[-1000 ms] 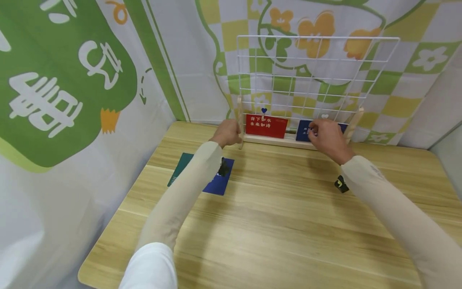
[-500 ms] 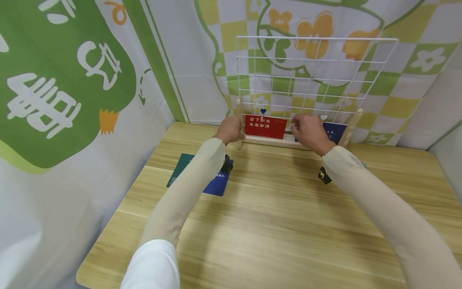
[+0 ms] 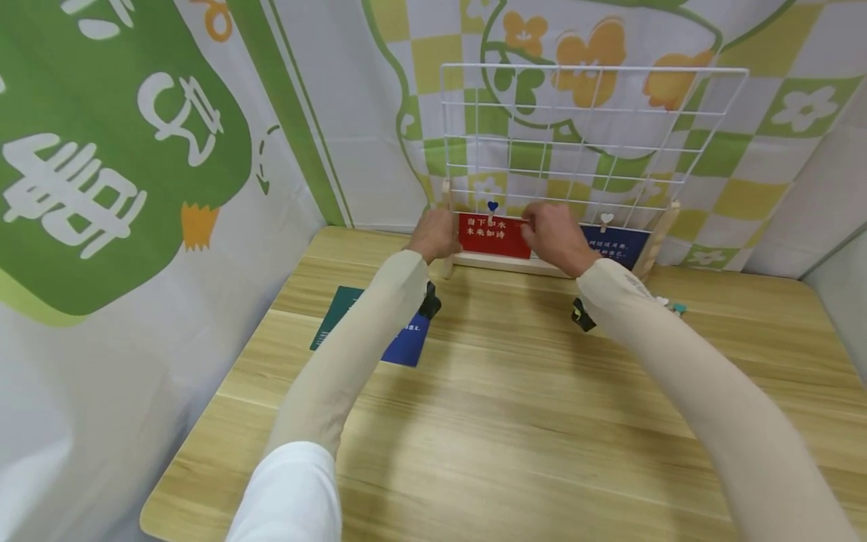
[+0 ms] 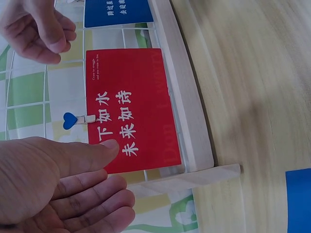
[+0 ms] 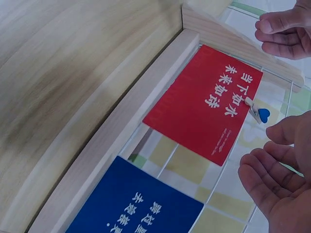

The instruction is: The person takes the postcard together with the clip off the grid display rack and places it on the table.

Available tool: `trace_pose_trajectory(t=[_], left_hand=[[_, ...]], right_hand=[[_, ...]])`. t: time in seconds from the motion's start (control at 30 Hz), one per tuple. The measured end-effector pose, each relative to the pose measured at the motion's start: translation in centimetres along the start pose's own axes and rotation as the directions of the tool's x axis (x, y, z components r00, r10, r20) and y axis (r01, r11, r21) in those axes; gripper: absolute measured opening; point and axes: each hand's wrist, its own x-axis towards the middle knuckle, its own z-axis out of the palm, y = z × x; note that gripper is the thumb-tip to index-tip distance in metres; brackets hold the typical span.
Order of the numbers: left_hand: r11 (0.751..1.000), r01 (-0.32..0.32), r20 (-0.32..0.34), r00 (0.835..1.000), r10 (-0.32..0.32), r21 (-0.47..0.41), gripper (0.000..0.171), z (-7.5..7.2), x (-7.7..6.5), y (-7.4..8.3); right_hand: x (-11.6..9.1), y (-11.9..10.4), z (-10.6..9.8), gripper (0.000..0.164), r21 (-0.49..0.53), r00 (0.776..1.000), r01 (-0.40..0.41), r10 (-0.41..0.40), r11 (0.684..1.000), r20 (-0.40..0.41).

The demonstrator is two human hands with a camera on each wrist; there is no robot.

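Note:
A red card [image 3: 493, 235] with white writing hangs low on the white wire grid [image 3: 576, 143], held by a clip with a blue heart [image 4: 71, 121]. My left hand [image 3: 435, 235] is by the card's left end, thumb and fingers loosely bent; in the left wrist view its thumb overlaps the card. In the right wrist view that hand [image 5: 286, 30] appears apart from the card. My right hand [image 3: 557, 235] hovers at the card's right end, fingers slightly curled around nothing. To its right hangs a dark blue card [image 3: 615, 245] under a white heart clip [image 3: 606, 220].
The grid stands in a wooden base [image 4: 192, 121] at the back of the wooden table [image 3: 515, 421]. A green card [image 3: 336, 316] and a blue card [image 3: 409, 342] lie at the left, partly under my left sleeve. Small clips [image 3: 677, 308] lie beyond my right forearm.
My right hand has moved left from the dark blue card to the red card's right end, uncovering the blue card. My left hand has shifted slightly right, toward the red card.

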Motion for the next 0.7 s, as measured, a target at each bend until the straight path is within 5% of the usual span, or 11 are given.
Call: trace_pose_trajectory(t=[0.13, 0.37, 0.7], left_hand=[[1.0, 0.009, -0.007, 1.0, -0.009, -0.01, 0.017, 0.0, 0.2, 0.1], [0.999, -0.001, -0.015, 1.0, 0.001, 0.037, 0.047, -0.3, 1.0, 0.5], [0.998, 0.01, -0.039, 0.999, -0.008, 0.055, 0.032, -0.8, 1.3, 1.1]], right_hand=[[0.7, -0.7, 0.3, 0.027, -0.016, 1.0, 0.001, 0.0, 1.0, 0.021], [1.9, -1.8, 0.6, 0.027, -0.022, 0.999, 0.034, -0.034, 0.999, 0.013], [3.2, -3.1, 1.5, 0.029, -0.077, 0.998, 0.061, -0.059, 0.995, 0.032]])
